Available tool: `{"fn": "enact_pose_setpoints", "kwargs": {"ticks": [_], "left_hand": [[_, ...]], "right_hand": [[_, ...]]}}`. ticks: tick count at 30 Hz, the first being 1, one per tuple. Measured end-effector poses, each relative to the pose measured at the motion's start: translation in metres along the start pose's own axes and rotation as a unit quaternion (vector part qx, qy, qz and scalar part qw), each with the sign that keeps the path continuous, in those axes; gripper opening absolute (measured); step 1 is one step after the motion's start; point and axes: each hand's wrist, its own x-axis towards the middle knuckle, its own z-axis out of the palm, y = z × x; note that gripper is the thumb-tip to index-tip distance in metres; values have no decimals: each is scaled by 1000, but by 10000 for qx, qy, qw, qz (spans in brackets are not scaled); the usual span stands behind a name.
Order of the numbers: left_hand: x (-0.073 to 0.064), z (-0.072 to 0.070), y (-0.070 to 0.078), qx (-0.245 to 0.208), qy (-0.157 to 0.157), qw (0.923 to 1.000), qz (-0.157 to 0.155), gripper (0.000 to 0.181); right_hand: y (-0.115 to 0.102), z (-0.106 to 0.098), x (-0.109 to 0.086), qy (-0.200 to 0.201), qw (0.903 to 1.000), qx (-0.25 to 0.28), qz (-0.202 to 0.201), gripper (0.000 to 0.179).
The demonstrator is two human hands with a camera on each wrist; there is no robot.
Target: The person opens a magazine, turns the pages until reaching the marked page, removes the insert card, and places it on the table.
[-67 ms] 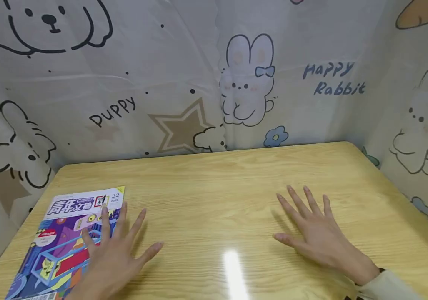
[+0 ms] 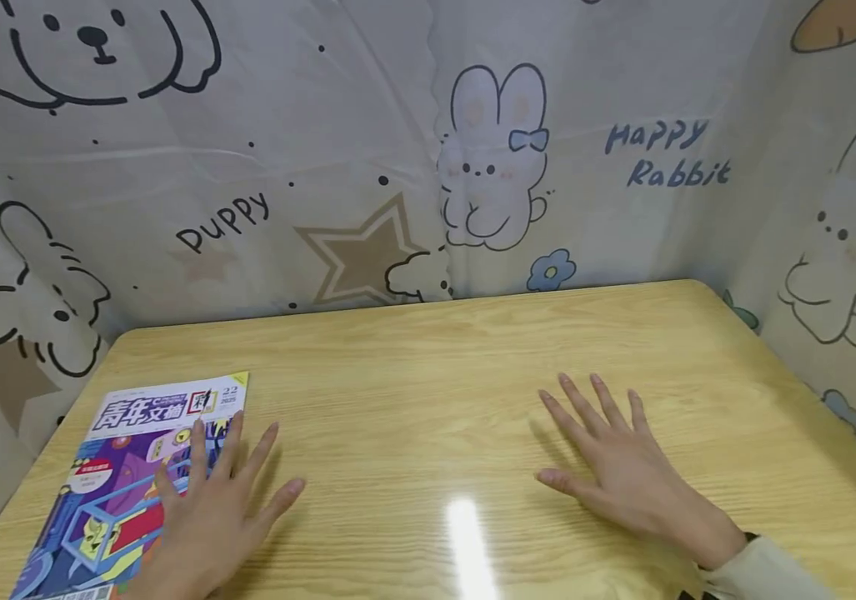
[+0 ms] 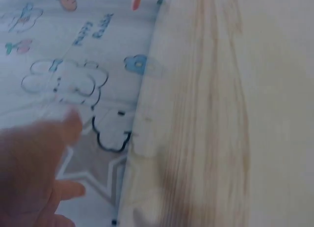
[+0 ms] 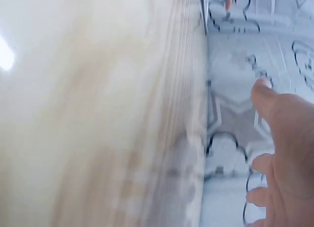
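Note:
My left hand has its fingers spread over the right part of a magazine, with the thumb out over the bare wood. The magazine lies face up on the table's left side, its cover purple and blue under a white title band; the hand hides part of its lower right. On the right, my other hand spreads its fingers above the wooden table, casting a shadow beside it. Both hands hold nothing. In the left wrist view the left hand is blurred; the right wrist view shows the right hand at its edge.
A pale printed cloth with puppies, rabbits and stars hangs behind the table and along both sides. A bright light reflection shows on the wood between the hands. A light sleeve covers the right forearm.
Both hands have shifted slightly to the left, fingers still spread. The magazine stays where it was on the table.

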Motion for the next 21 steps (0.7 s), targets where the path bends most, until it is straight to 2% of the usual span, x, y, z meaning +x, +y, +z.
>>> {"fn": "enact_pose_setpoints", "kwargs": {"ticks": [6, 12, 18, 21], "left_hand": [[-3, -6, -39, -160, -398, 9987, -264, 81], [-6, -1, -84, -259, -1026, 9918, -715, 92], [-14, 13, -119, -267, -1569, 9798, -1209, 103], [-24, 27, -132, -215, -1614, 9732, -1625, 108]], "right_hand": [[-48, 11, 20, -389, 9955, 93, -855, 77], [-106, 27, 46, -753, 9804, 38, -1821, 74], [-157, 39, 66, -1268, 9654, 94, -2276, 74], [-180, 45, 77, -1405, 9629, 56, -2302, 74]]}}
